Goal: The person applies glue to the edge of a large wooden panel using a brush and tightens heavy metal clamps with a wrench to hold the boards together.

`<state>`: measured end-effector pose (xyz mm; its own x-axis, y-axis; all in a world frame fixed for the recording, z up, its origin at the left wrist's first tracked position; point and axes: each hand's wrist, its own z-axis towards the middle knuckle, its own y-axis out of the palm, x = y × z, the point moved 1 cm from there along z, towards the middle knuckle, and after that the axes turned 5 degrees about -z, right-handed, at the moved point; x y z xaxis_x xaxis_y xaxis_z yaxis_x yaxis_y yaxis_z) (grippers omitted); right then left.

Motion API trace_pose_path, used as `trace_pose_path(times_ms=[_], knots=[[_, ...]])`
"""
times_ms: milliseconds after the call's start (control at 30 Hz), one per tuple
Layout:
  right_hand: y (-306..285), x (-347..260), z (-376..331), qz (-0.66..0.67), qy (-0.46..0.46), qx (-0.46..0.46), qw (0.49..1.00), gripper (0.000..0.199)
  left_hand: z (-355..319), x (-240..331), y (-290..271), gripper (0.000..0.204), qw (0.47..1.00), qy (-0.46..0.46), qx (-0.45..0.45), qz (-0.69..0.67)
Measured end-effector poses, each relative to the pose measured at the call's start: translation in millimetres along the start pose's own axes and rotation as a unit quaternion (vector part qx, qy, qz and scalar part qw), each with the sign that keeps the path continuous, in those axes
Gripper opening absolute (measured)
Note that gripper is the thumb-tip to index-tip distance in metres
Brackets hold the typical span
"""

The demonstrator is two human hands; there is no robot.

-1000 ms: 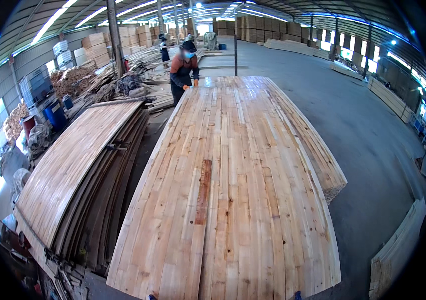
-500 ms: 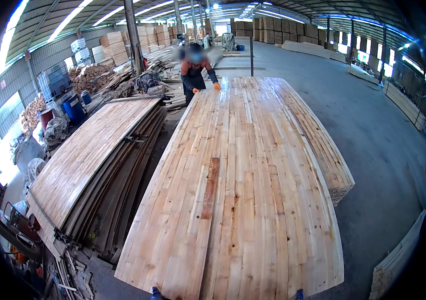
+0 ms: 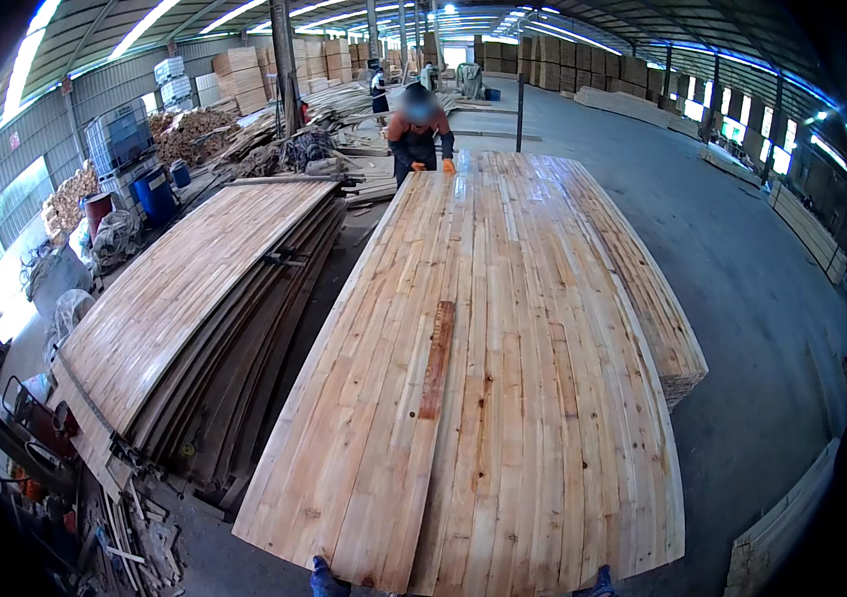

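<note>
While the wide wooden panel (image 3: 503,398) is lying lengthwise near to far, ahead of both hands, the left hand (image 3: 328,579) is touching its near edge toward the left, the right hand (image 3: 600,583) toward the right; neither is clearly sitting nearer. Fingers are curling at the edge; grip undersides hiding, cannot tell how closed. Co-worker (image 3: 419,147) is standing at far left.

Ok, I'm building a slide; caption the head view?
Left hand and right hand at the near edge of a wide wooden panel, a co-worker at its far end.
</note>
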<state>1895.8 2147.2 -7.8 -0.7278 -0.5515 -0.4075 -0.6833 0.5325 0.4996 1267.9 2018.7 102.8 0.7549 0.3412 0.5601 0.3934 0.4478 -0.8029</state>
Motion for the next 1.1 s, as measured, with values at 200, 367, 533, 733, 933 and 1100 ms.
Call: trace_pose_path(times_ms=[200,367,533,733,933,1100], knots=[[-2,-14,-7,-0.001,0.023,-0.001,1.000,0.058,-16,25,-12,0.083,0.990,-0.121,-0.042,-0.055],[-6,-30,-5,-0.005,0.049,0.002,0.999,0.059,-31,55,-22,0.078,0.992,-0.121,-0.013,-0.042],[-6,-45,-2,-0.017,0.073,0.003,0.997,0.059,-38,41,-10,0.061,0.797,-0.378,0.056,-0.467],[-13,-54,0,-0.019,0.080,0.005,0.997,0.060,-31,99,-55,0.067,0.993,-0.103,0.055,-0.006],[-23,-51,-8,-0.046,0.076,-0.016,0.996,0.058,-22,119,-68,0.070,0.986,-0.158,0.001,-0.046],[-39,-55,-3,0.024,0.078,-0.038,0.996,0.057,-25,122,-74,0.069,0.986,-0.160,-0.005,-0.054]])
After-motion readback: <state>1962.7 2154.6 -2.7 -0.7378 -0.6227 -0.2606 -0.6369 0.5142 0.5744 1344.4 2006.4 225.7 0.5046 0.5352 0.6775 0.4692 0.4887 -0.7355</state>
